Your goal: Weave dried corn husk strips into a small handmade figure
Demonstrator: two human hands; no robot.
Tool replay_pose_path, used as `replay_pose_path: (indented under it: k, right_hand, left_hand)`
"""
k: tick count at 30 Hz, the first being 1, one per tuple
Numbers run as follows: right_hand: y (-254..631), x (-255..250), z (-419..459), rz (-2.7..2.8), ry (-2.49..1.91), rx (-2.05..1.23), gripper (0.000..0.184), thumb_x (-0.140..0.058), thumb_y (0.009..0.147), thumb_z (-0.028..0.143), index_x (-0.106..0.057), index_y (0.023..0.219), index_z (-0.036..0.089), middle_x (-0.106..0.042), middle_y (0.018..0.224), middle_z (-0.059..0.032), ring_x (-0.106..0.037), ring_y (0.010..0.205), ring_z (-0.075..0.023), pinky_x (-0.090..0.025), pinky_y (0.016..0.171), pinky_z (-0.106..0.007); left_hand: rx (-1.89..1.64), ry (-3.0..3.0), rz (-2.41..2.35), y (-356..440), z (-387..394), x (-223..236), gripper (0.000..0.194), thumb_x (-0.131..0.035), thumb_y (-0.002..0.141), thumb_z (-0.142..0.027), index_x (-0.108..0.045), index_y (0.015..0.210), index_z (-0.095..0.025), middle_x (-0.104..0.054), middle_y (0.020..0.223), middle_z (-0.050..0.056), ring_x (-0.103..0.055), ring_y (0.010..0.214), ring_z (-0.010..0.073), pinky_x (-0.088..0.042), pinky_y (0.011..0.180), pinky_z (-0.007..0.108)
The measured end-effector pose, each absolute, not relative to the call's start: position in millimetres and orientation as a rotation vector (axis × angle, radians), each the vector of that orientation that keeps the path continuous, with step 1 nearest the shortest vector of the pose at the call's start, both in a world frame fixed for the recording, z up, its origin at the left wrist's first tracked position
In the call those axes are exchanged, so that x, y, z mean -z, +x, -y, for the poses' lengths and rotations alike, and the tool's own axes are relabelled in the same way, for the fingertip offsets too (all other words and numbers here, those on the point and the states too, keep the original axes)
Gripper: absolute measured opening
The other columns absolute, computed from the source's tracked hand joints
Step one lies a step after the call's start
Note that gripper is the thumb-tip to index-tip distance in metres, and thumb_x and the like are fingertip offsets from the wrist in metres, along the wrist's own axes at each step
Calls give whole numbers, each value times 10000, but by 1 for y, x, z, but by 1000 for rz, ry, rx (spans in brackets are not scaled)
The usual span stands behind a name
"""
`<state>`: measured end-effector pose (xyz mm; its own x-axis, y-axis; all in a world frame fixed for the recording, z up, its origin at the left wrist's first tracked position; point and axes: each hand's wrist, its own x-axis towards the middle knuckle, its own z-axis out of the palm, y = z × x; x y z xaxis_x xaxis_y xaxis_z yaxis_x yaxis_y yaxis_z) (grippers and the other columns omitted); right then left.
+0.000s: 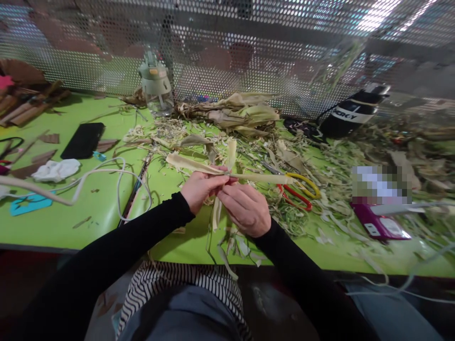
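Observation:
Both hands meet over the front of a green table (106,208), pinching a bundle of pale dried husk strips (199,166). My left hand (202,187) is closed on the strips where they cross, one long strip sticking out to the left. My right hand (245,208) is closed beside it, fingers pressed on the same bundle; another strip (263,178) runs out to the right. Loose strip ends (216,215) hang down between the hands.
Yellow-handled scissors (305,182) and red-handled scissors (295,199) lie right of the hands. Husk scraps litter the table; a husk pile (241,116) sits at the back. A black phone (83,140), white cable (106,173), bottle (155,85), purple box (380,226), and perforated metal screen (227,57) behind.

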<state>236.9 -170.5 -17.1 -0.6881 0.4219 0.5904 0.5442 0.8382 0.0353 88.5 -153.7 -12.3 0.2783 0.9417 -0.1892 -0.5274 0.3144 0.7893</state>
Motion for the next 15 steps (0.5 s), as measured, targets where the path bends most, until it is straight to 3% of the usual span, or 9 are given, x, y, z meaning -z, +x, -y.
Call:
replay_pose_path:
  k: [5,8,12,15]
  right_hand:
    - [237,12,167,2213,-826,225,141,-577,837,199,-668,913,275,-716,910,-22,-614,913,-211,-434,815,-373]
    - [238,9,163,1990,-1064,230,58,-622,814,249,-648,866,245,-709,899,-49,-597,937,-252,-408,849,-419]
    - [237,10,162,1841,-1245,-199,104,-555,859,296,-578,821,202,-645,791,-42,-607,733,-186,-465,670,-319]
    - [238,12,161,1725,-1241,-581,116,-556,854,310,-536,830,199,-594,739,-1,-570,612,-128,-447,556,-252]
  left_hand:
    - [-1083,774,-745,84,148,13,163,-647,731,-99,-595,886,-97,-684,726,27,-645,705,108,-498,788,296]
    - [-1044,845,-735,82,146,13,167,-666,726,-106,-586,873,-108,-674,721,13,-632,658,90,-501,755,284]
    - [-988,885,-806,83,146,11,169,-668,721,-93,-575,861,-113,-667,701,1,-639,634,90,-504,697,262]
    - [-921,953,-837,84,147,10,165,-656,715,-59,-576,852,-108,-658,673,-1,-636,637,86,-496,666,236]
